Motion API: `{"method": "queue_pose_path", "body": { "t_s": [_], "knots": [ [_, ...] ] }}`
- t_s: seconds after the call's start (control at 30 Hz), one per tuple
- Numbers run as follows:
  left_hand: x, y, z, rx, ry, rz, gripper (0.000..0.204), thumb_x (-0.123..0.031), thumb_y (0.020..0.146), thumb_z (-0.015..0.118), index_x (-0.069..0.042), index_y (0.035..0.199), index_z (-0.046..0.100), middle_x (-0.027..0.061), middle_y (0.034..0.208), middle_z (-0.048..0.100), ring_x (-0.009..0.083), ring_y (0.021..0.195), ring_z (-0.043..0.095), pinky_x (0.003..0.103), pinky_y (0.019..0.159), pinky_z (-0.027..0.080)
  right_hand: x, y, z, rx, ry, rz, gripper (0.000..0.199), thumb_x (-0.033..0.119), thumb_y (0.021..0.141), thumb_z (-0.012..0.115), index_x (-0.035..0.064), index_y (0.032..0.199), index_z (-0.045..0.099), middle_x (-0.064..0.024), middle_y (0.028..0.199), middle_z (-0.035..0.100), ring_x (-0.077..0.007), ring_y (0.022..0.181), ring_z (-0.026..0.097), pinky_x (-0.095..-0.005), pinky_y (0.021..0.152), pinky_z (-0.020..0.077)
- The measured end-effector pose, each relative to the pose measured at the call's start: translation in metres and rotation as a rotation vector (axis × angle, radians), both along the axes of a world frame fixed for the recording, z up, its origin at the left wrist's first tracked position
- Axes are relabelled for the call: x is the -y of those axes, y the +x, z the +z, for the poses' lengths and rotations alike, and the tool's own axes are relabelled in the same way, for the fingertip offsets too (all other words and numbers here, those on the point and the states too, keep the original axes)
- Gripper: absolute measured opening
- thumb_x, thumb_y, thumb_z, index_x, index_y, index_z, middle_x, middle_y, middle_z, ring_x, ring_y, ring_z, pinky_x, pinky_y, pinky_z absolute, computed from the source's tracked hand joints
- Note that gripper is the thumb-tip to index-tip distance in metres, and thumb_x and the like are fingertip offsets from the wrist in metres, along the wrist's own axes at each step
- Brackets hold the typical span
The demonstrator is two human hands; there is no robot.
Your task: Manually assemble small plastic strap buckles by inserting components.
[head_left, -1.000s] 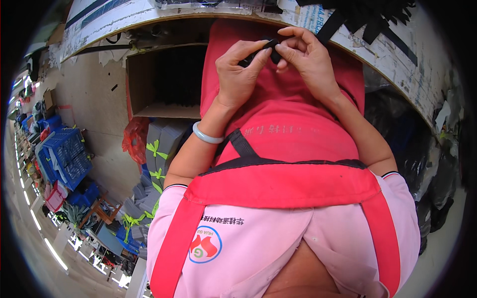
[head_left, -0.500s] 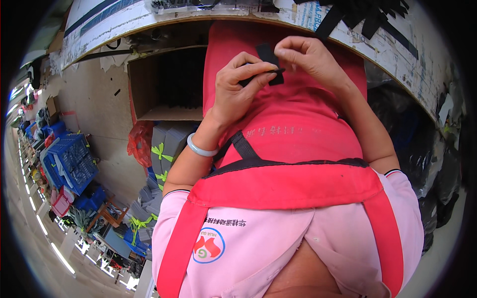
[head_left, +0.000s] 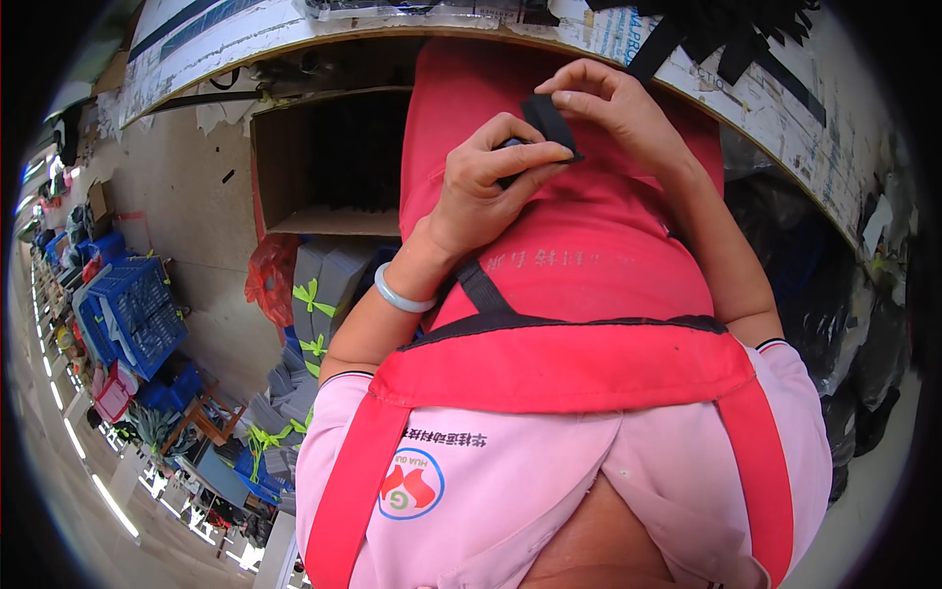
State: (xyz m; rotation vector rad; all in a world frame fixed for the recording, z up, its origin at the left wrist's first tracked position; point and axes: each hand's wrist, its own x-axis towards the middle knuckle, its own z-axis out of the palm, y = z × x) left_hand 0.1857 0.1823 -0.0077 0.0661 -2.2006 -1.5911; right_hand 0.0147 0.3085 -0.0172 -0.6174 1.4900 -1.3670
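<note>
A small flat black strap piece (head_left: 549,125) is pinched between both hands over my red apron (head_left: 569,265). My left hand (head_left: 486,187) grips its lower end with thumb and fingers curled; a pale bangle sits on that wrist. My right hand (head_left: 613,110) holds its upper edge with the fingertips. Both hands are just below the edge of the worktable (head_left: 785,108), where several more black straps (head_left: 756,29) lie.
An open cardboard box (head_left: 314,162) stands under the table to the left. Bundles tied with green ribbon (head_left: 314,304), a red bag (head_left: 270,280) and blue crates (head_left: 132,314) are on the floor at the left. Dark bags (head_left: 834,294) sit at the right.
Both hands have lowered slightly from the table edge toward the apron, and the black piece has been turned from edge-on to showing its flat face between the fingers.
</note>
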Motion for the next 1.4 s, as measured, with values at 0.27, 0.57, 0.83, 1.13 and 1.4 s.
{"method": "queue_pose_path", "body": {
  "t_s": [0.27,0.57,0.83,1.13,1.4],
  "knots": [
    [-0.002,0.002,-0.005,0.005,0.015,-0.005,0.024,0.002,0.075,0.073,-0.008,0.096,0.072,0.0075,0.082,0.059,0.019,0.07,0.06,0.027,0.059,0.048,0.001,0.004,0.001,0.143,0.039,0.027,0.028,0.016,0.091,0.063,0.0014,0.115,0.059,-0.0028,0.097,0.067,-0.0072,0.089,0.061,-0.0219,0.083,0.0479],
    [-0.004,0.005,-0.017,0.067,0.186,0.128,0.017,0.001,0.078,0.072,-0.003,0.095,0.071,0.0058,0.079,0.06,0.0132,0.069,0.058,0.024,0.06,0.045,-0.002,0.008,-0.003,0.102,0.017,-0.073,0.019,0.015,0.092,0.063,0.0038,0.106,0.062,0.0007,0.092,0.064,-0.0054,0.08,0.06,-0.0208,0.076,0.0484],
    [-0.001,0.008,-0.022,0.178,0.209,0.019,0.017,0.0,0.081,0.07,0.0,0.099,0.07,0.0062,0.087,0.063,0.0123,0.08,0.059,0.022,0.068,0.045,-0.002,0.011,-0.005,0.086,0.014,-0.073,0.017,0.013,0.093,0.061,0.0044,0.107,0.062,0.0006,0.084,0.061,-0.0042,0.066,0.054,-0.0179,0.062,0.0463],
    [0.001,0.021,-0.015,0.334,0.855,0.348,0.019,-0.008,0.09,0.063,0.001,0.107,0.065,0.0031,0.089,0.062,0.0083,0.06,0.053,0.02,0.045,0.039,0.037,0.01,0.002,0.113,-0.219,-0.41,0.021,0.013,0.095,0.057,0.0018,0.112,0.062,-0.0086,0.091,0.065,-0.012,0.075,0.063,-0.0231,0.072,0.0535],
    [0.005,0.026,-0.02,0.222,1.165,0.348,0.025,-0.019,0.096,0.056,0.001,0.111,0.062,0.0055,0.077,0.061,0.0089,0.056,0.053,0.021,0.041,0.039,0.082,0.047,0.007,-0.19,-0.141,0.004,0.034,0.024,0.091,0.062,-0.0009,0.114,0.06,-0.0087,0.099,0.064,-0.0126,0.084,0.062,-0.0263,0.074,0.0516]
  ]
}}
